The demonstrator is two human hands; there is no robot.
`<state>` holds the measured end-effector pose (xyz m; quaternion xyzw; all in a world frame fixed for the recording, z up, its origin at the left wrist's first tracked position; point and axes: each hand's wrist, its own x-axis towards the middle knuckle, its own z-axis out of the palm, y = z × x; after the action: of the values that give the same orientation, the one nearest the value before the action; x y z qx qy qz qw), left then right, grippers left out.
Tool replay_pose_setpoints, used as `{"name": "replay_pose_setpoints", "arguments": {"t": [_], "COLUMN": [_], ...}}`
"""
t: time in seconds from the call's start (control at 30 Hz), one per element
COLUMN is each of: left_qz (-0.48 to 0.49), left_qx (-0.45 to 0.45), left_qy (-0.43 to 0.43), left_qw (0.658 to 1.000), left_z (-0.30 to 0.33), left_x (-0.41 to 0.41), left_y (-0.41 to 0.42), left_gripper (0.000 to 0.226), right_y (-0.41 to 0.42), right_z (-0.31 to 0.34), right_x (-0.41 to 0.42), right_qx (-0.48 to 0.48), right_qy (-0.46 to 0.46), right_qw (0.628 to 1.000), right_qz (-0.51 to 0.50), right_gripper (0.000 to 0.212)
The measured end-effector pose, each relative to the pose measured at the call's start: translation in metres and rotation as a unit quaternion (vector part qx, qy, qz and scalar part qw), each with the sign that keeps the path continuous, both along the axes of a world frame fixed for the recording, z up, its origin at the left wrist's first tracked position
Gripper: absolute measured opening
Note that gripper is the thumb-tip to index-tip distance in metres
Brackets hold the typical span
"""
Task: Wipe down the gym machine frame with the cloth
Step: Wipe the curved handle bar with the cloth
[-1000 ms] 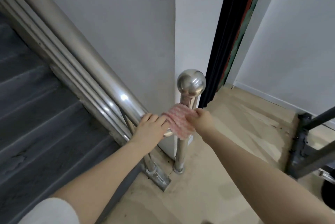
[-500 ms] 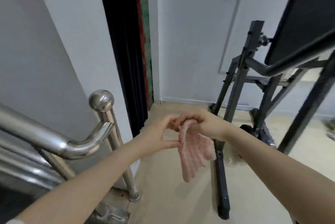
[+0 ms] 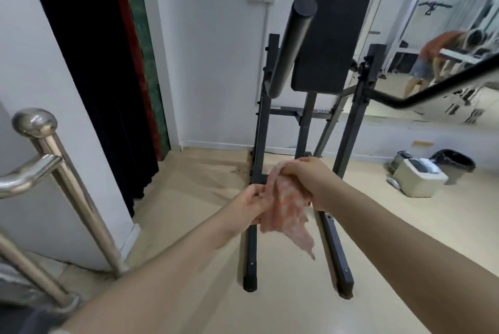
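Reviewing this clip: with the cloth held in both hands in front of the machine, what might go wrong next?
The pink cloth hangs loose below the right hand and left hand; its dangling corner may snag on the black frame. The frame's floor rails stick out toward the person, a possible trip hazard.

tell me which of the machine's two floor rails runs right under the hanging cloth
The right floor rail: the pink cloth, held in both hands, dangles over its upper stretch. The left floor rail lies beside the cloth, not under it.
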<state>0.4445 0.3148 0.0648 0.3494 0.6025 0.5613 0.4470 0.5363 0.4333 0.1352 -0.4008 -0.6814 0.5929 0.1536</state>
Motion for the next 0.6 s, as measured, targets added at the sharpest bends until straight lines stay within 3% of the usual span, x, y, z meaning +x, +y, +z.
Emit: {"name": "replay_pose_setpoints", "arguments": {"t": [0.07,0.13,0.2,0.27,0.37,0.4,0.5,0.6], "left_qz": [0.009,0.05,0.104,0.136,0.093,0.071,0.03,-0.001], "left_qx": [0.001,-0.005,-0.001,0.003,0.045,0.064,0.122,0.117], "left_qy": [0.04,0.045,-0.01,-0.068,-0.177,-0.219,-0.284,-0.193], "left_qw": [0.999,0.998,0.995,0.988,0.979,0.971,0.95,0.974], "left_z": [0.008,0.016,0.028,0.04,0.057,0.063,0.078,0.086], "left_x": [0.016,0.02,0.014,0.002,-0.021,-0.029,-0.051,-0.076], "left_y": [0.018,0.038,0.06,0.082,0.117,0.127,0.156,0.182], "left_gripper": [0.011,0.014,0.015,0.017,0.026,0.027,0.039,0.052], "right_y": [0.013,0.027,0.044,0.064,0.095,0.108,0.148,0.179], "right_z": [0.009,0.01,0.007,0.001,-0.01,-0.013,-0.012,-0.005], "right_x": [0.014,0.026,0.031,0.028,0.01,0.002,-0.025,-0.048], "right_qx": [-0.088,-0.112,-0.003,0.171,0.396,0.446,0.475,0.413], "right_qy": [0.037,0.083,0.101,0.105,0.091,0.063,0.054,0.16], "right_qw": [0.995,0.989,0.994,0.979,0.908,0.882,0.857,0.875], "right_qz": [0.019,0.042,0.05,0.032,0.103,0.14,0.191,0.197], "right_gripper": [0.015,0.018,0.015,0.022,0.025,0.034,0.065,0.049]}}
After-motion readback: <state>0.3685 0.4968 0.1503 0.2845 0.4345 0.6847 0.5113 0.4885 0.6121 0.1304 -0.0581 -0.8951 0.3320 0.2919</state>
